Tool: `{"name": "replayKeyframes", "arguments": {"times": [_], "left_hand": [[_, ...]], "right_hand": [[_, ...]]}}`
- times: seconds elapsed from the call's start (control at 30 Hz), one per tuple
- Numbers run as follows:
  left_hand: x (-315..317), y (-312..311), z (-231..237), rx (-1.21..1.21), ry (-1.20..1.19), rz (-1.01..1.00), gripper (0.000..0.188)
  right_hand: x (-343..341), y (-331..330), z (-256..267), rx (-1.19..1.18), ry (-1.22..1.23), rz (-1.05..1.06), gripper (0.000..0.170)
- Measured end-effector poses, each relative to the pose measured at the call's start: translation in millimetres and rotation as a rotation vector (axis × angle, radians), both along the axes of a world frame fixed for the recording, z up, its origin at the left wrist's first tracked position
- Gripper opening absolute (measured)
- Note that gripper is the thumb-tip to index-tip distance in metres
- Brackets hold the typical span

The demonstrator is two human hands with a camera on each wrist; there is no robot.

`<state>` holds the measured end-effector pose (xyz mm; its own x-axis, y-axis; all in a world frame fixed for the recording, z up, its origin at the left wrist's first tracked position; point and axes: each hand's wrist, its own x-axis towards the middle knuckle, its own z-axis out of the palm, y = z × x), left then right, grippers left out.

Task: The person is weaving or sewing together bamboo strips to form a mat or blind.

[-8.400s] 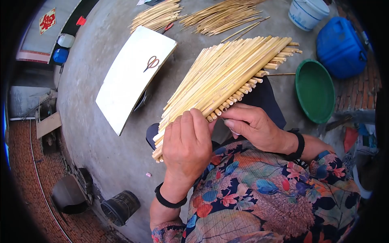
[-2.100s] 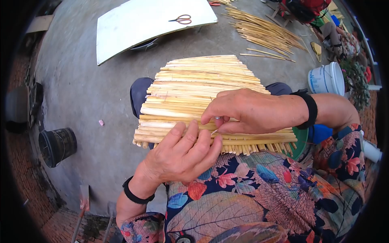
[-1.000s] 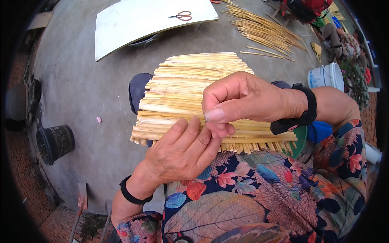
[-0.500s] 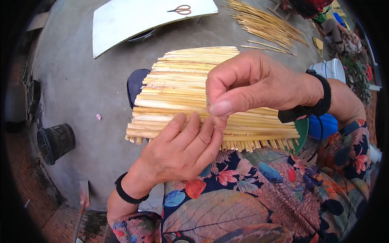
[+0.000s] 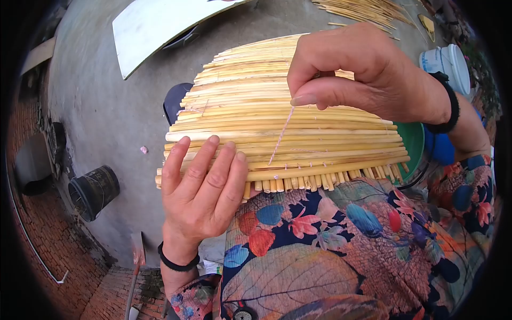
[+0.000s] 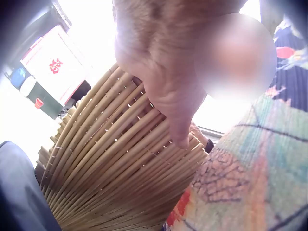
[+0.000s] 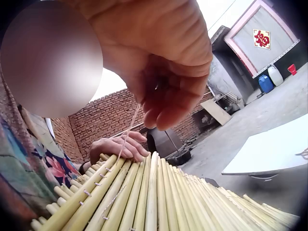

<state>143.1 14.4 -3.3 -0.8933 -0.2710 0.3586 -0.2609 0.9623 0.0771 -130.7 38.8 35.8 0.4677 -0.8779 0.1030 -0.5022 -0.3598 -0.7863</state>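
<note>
A mat of pale stalks (image 5: pixel 250 122) lies across the lap, with small pink stitches near its front edge. My left hand (image 5: pixel 202 192) rests on the mat's left front part, fingers straight and spread; in the left wrist view its thumb (image 6: pixel 180 134) lies against the underside. Above the mat my right hand (image 5: pixel 362 74) pinches a pinkish thread (image 5: pixel 281 136) that runs taut down to the front stalks. The right wrist view shows the same thread (image 7: pixel 130 127) rising from the mat to the curled fingers, with something small and dark between them.
A white board (image 5: pixel 154 32) stands beyond the mat at the left, loose stalks (image 5: pixel 368 12) at the top. A dark bucket (image 5: pixel 96 189) is on the left; a green basin (image 5: pixel 412 141) and white bucket (image 5: pixel 450 66) are at the right.
My right hand has risen up and to the right, drawing out a length of thread. My left hand has shifted left along the mat, its fingers now more spread.
</note>
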Motion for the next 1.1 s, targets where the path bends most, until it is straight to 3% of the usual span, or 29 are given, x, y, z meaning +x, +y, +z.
{"name": "replayKeyframes", "arguments": {"times": [0.03,0.07,0.13,0.17,0.23,0.37,0.43,0.57,0.63,0.77,0.83,0.87,0.93,1.03,1.1], "left_hand": [[-0.7,0.5,0.9,0.005,-0.009,0.002,0.017],[-1.1,-0.2,0.2,0.003,0.002,-0.005,0.016],[-3.2,-3.5,1.5,0.000,0.006,-0.014,0.016],[-5.4,-4.8,3.1,-0.006,0.011,-0.024,0.015],[-7.3,-6.6,4.3,-0.006,0.014,-0.035,0.015],[-7.0,-6.9,6.5,-0.018,0.025,-0.069,0.014],[-6.5,-5.9,6.7,-0.012,0.027,-0.074,0.013],[-6.2,-6.3,6.1,-0.037,0.031,-0.078,0.012],[-6.5,-5.7,4.7,-0.040,0.030,-0.079,0.012],[-6.7,-3.9,5.4,-0.034,0.011,-0.066,0.013],[-7.2,-3.5,4.4,-0.035,0.005,-0.060,0.013],[-7.6,-3.5,5.1,-0.039,0.002,-0.059,0.012],[-7.7,-3.3,5.2,-0.043,0.001,-0.057,0.012],[-6.4,-2.2,4.2,-0.044,0.003,-0.057,0.012],[-6.4,-2.8,4.6,-0.040,0.004,-0.055,0.012]], "right_hand": [[2.5,2.0,1.8,0.235,-0.130,-0.085,0.012],[4.0,3.1,0.3,0.238,-0.140,-0.081,0.012],[6.2,5.4,-3.0,0.559,-0.459,-0.121,0.012],[9.3,6.8,-7.1,0.562,-0.465,-0.120,0.012],[15.4,9.4,-17.2,0.691,-0.710,-0.190,0.012],[11.1,14.5,-19.0,0.688,-0.678,-0.108,0.012],[8.0,15.1,-16.3,0.887,-0.781,-0.165,0.011],[0.6,12.1,-19.6,0.998,-0.831,-0.131,0.010],[-1.1,11.0,-22.8,1.019,-0.691,0.019,0.009],[2.1,9.5,-17.9,0.930,-0.542,-0.019,0.007],[3.2,7.5,-11.6,0.470,-0.108,0.171,0.009],[6.2,8.9,-14.1,0.474,-0.109,0.170,0.009],[11.8,12.0,-20.5,0.166,-0.025,0.259,0.012],[12.0,13.1,-15.5,0.151,0.111,0.295,0.015],[7.5,10.2,-20.7,0.175,0.043,0.292,0.014]]}}
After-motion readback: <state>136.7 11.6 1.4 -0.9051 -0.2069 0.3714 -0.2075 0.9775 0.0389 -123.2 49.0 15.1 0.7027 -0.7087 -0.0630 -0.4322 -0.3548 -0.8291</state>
